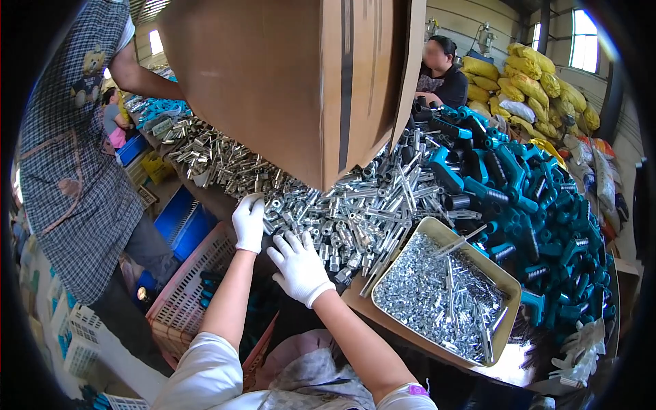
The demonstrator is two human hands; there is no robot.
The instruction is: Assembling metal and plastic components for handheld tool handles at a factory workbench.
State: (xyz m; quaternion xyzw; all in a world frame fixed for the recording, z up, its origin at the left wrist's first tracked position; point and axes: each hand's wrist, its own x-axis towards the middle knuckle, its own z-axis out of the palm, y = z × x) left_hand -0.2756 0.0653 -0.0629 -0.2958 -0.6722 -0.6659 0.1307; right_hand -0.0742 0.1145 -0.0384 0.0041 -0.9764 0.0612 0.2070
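Note:
A large pile of metal tool parts, mostly sockets and shafts, covers the table in front of me. My left hand, in a white glove, is at the pile's near left edge, its fingers lightly bent and nothing visible in them. Just to its right, my gloved right hand has its fingers spread against the nearest sockets and holds nothing. Above the pile looms a big brown cardboard box, one corner pointing down. Another person's arm reaches to its left side. The box's inside is hidden.
On the right stand a cream tray of small metal parts and a heap of teal tool housings. A pink crate and a blue bin are at left. Someone sits across the table, before yellow sacks.

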